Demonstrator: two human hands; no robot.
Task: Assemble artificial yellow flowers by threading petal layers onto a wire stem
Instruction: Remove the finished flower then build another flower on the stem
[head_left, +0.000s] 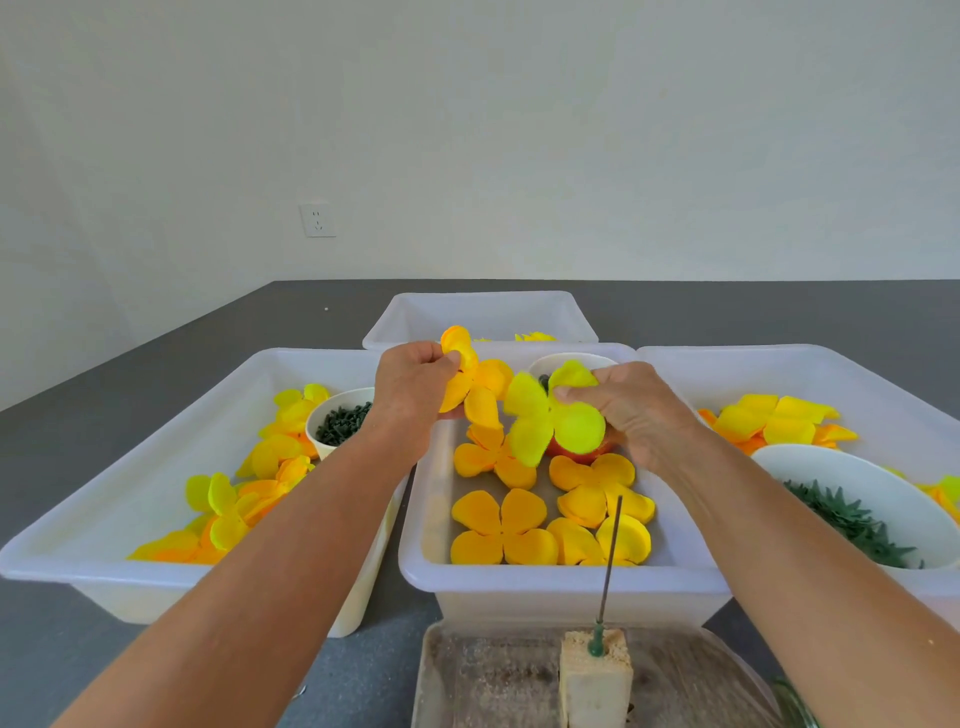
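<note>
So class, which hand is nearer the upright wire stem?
Right. The right hand is above and just right of the wire stem; the left hand is farther off, up-left.

Middle tray (566, 574) on counter (171, 358), taken as landmark. Loose petal layers (501, 527) lie inside it. Left of it: second tray (67, 551) holding petals and a cup (332, 415). Right: third tray (883, 374) with a bowl (852, 483) in it. Behind: fourth tray (483, 312). In front: wooden board (483, 680) carrying a block (595, 680), wire stem (610, 561) standing upright in it.
</note>
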